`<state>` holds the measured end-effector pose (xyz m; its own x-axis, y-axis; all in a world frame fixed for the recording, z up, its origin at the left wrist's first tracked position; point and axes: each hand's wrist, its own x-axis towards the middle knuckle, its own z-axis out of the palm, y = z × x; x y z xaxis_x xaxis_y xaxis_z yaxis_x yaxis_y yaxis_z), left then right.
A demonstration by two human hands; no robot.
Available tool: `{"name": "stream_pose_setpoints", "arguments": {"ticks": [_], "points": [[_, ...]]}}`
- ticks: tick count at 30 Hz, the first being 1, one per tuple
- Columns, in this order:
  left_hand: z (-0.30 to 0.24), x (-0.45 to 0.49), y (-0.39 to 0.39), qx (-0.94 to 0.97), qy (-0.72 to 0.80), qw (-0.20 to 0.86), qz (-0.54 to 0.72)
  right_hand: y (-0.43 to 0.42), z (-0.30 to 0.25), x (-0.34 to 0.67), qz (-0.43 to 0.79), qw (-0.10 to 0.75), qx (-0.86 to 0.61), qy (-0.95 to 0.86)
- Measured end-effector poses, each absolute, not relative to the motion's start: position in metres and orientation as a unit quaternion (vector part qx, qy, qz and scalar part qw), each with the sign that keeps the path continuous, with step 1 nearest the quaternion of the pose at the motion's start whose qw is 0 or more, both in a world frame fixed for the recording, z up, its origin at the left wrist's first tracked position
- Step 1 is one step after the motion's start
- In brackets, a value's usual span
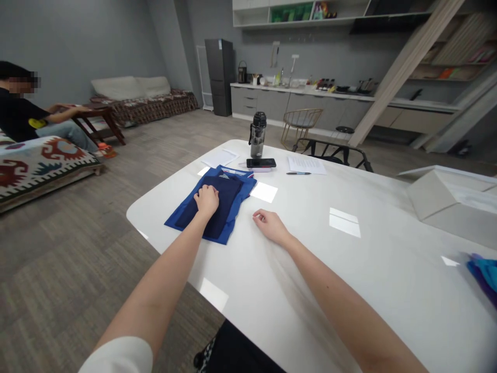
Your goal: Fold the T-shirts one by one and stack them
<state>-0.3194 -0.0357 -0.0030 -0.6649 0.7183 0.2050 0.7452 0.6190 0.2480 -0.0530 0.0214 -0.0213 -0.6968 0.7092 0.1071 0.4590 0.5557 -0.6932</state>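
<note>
Dark navy folded cloth [228, 197], which looks like a garment, lies on top of a larger blue folded cloth [233, 228] on the white table [295, 290]. On the navy cloth rests my left hand [207, 199], palm down, with its fingers a little bent and nothing gripped. Just right of the stack is my right hand [271, 226], low over the tabletop or touching it; I cannot tell which. Its fingers are loosely curled, with nothing visible between them. A pale and red edge shows at the stack's far end.
Beyond the stack stand a dark bottle [258, 135] and a black phone [261, 163]. Papers [306, 165] and a pen [298, 173] lie nearby. At right are a white box [450, 207] and bright blue cloth [485, 272]. A person [23, 114] sits far left.
</note>
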Motion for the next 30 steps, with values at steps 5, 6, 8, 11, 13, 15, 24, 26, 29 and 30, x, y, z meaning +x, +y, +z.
{"name": "stream_pose_setpoints", "arguments": {"ticks": [5,6,8,11,13,15,24,26,29,30], "points": [[0.001,-0.299,-0.027,-0.404,-0.891,0.074,-0.192,0.026,-0.019,-0.013,0.338,0.215,-0.363,-0.841],[0.003,-0.290,-0.025,-0.411,-0.885,0.076,-0.203,0.028,-0.017,-0.001,0.340,0.222,-0.373,-0.834],[0.008,-0.269,-0.019,-0.428,-0.872,0.070,-0.226,0.032,-0.014,0.026,0.339,0.236,-0.396,-0.820],[0.014,-0.225,-0.006,-0.468,-0.842,0.050,-0.263,0.042,-0.008,0.075,0.326,0.255,-0.436,-0.799],[0.016,-0.188,0.005,-0.510,-0.813,0.022,-0.280,0.051,-0.002,0.112,0.318,0.259,-0.463,-0.786],[0.015,-0.147,0.018,-0.555,-0.779,-0.016,-0.292,0.061,0.003,0.151,0.316,0.255,-0.489,-0.772],[-0.010,0.003,0.070,-0.653,-0.665,-0.226,-0.282,0.088,0.024,0.275,0.312,0.282,-0.566,-0.709],[-0.014,0.026,0.070,-0.682,-0.625,-0.265,-0.271,0.090,0.028,0.285,0.321,0.289,-0.559,-0.708],[-0.017,0.058,0.057,-0.749,-0.533,-0.313,-0.238,0.094,0.031,0.296,0.318,0.288,-0.557,-0.711],[-0.017,0.067,0.050,-0.771,-0.497,-0.331,-0.220,0.096,0.031,0.299,0.309,0.284,-0.563,-0.712]]}}
